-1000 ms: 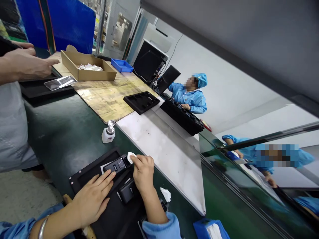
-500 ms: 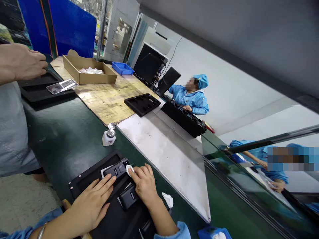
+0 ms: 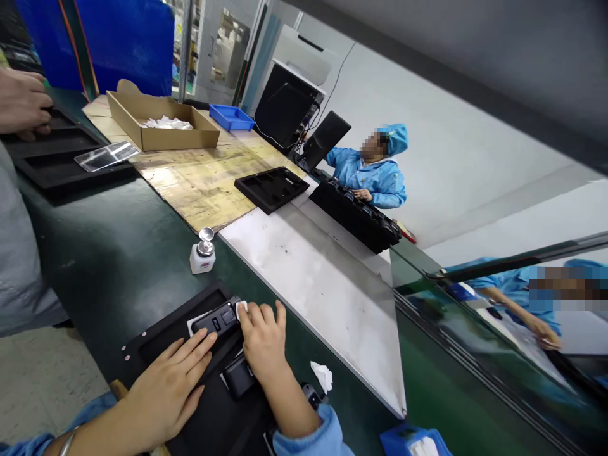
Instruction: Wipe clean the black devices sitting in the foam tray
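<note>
A black handheld device point(image 3: 221, 320) with white lettering lies in a black foam tray point(image 3: 159, 335), a white piece showing under its edge. My left hand point(image 3: 166, 386) rests flat with fingers stretched, its fingertips on the near end of this device. At the far end, my right hand point(image 3: 263, 342) pinches a small white wipe point(image 3: 242, 306) against it. Below my right wrist sits a second black device point(image 3: 239, 375), partly covered. Another dark device point(image 3: 311, 396) shows beside my right forearm. A crumpled white wipe point(image 3: 322, 377) lies on the green table right of the tray.
A white pump bottle point(image 3: 202, 256) with its lid up stands behind the tray. Farther back are a cardboard box point(image 3: 180, 139) of white wipes, a blue tray point(image 3: 232, 118) and a black foam tray point(image 3: 272, 189). Another person's hand point(image 3: 23, 104) is at far left; co-workers in blue sit beyond.
My right hand has shifted slightly left and up with the wipe along the device's far end. My left hand stays on the device. The view has turned a little.
</note>
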The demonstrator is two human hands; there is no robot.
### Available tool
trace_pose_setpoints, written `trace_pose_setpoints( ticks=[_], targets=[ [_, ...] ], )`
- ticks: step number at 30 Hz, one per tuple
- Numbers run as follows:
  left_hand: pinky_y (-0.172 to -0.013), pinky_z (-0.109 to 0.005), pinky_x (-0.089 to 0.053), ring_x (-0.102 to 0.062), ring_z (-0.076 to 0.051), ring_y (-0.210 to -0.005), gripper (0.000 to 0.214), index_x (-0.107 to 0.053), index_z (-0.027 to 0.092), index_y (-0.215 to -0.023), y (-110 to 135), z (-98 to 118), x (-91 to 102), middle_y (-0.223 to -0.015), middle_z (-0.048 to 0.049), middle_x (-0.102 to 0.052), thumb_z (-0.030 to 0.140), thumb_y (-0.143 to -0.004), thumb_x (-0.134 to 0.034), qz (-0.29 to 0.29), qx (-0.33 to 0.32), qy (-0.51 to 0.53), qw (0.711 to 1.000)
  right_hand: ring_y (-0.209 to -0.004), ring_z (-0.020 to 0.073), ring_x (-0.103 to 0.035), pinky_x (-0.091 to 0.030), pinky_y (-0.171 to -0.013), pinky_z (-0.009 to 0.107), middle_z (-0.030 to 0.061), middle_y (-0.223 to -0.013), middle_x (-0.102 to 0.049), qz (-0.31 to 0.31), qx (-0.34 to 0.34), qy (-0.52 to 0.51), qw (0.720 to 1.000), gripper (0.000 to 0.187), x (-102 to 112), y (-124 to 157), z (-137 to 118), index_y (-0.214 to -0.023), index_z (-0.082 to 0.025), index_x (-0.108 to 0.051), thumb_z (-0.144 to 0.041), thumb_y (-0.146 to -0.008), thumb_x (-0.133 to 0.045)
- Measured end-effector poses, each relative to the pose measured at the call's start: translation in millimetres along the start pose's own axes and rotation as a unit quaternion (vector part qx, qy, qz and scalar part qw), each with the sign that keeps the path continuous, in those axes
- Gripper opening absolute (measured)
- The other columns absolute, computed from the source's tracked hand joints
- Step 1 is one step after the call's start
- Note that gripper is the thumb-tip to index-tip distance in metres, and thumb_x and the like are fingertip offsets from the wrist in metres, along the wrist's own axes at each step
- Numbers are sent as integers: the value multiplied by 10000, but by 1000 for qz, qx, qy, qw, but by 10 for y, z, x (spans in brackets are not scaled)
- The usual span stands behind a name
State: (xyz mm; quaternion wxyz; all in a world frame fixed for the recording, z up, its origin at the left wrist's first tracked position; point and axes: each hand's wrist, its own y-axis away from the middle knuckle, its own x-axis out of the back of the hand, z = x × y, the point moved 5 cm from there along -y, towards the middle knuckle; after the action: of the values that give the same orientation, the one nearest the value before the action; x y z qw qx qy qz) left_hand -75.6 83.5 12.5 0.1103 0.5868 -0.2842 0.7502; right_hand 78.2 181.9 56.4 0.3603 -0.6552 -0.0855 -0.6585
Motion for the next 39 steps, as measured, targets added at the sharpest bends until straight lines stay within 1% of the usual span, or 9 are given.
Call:
trace_pose_setpoints(
  ticks=[4, 8, 14, 21, 25, 29, 31, 35, 39],
  targets=[
    [-1066, -390, -454, -409, -269, -1415, 469, -598, 211, -1322, -9, -8, 16, -1572, -37, -398, 239, -854, -562, 7, -2, -25, 1000, -972, 236, -446, -212, -1096, 530, 81, -1059, -648, -3, 21, -2, 1000, 334, -16, -45, 18, -1243, -151, -625, -148, -948, -469],
    [-1062, -378, -450, -407, -259, -1415, 475, -596, 218, -1323, -26, 9, 33, -1568, -30, -406, 227, -849, -562, 12, -12, -32, 999, -985, 231, -449, -221, -1085, 532, 73, -1075, -647, 0, -3, 0, 1000, 325, -16, 30, 74, -1236, -184, -634, -154, -937, -509],
    [-1068, -389, -443, -412, -269, -1410, 451, -613, 204, -1291, -34, -1, 58, -1549, -42, -437, 210, -843, -568, 20, -4, -20, 1000, -946, 225, -451, -244, -1069, 500, 64, -1057, -655, -15, 9, -11, 1000, 332, -63, -108, 76, -1237, -174, -636, -145, -932, -507],
    [-1054, -380, -473, -414, -267, -1413, 429, -612, 199, -1288, -26, -4, 42, -1552, -50, -430, 207, -862, -556, 22, -1, 2, 1000, -925, 211, -476, -248, -1061, 485, 41, -995, -671, 28, -40, -24, 999, 324, 107, 320, 212, -1100, -204, -691, -86, -927, -444],
    [-1068, -380, -476, -419, -269, -1411, 376, -644, 166, -1238, -16, 33, 48, -1515, -78, -480, 194, -876, -546, 32, 17, 37, 999, -935, 196, -491, -257, -1079, 479, 41, -1022, -669, 79, -57, -73, 993, 372, 215, 284, -17, -1181, -234, -671, -110, -955, -402],
    [-1069, -390, -488, -473, -263, -1371, 321, -673, 167, -1185, -9, 38, 55, -1451, -76, -555, 243, -899, -548, 48, 47, 66, 996, -970, 213, -485, -153, -1137, 519, 49, -1047, -674, 64, -3, -84, 994, 333, 88, 31, -438, -1217, -201, -655, -198, -981, -420],
    [-1049, -385, -507, -502, -258, -1348, 330, -674, 174, -1192, -10, 30, 55, -1424, -72, -582, 255, -895, -556, 53, 55, 69, 995, -991, 228, -479, -101, -1150, 539, 64, -1043, -674, 48, 14, -64, 997, 328, 2, -25, -548, -1229, -166, -647, -215, -978, -442],
    [-1007, -401, -539, -516, -276, -1338, 372, -663, 149, -1225, -20, 24, 49, -1417, -104, -583, 243, -880, -559, 48, 51, 74, 995, -1022, 243, -480, -76, -1152, 565, 87, -1081, -665, 10, 13, -27, 1000, 367, -63, 122, -542, -1292, -163, -616, -202, -952, -480],
    [-999, -411, -544, -508, -285, -1345, 314, -696, 139, -1145, -25, 24, 44, -1449, -108, -551, 223, -878, -553, 45, 52, 88, 994, -1014, 232, -488, -68, -1160, 565, 67, -1068, -670, 2, -1, -34, 999, 377, 67, 384, -489, -1288, -185, -616, -173, -948, -454]
  ],
)
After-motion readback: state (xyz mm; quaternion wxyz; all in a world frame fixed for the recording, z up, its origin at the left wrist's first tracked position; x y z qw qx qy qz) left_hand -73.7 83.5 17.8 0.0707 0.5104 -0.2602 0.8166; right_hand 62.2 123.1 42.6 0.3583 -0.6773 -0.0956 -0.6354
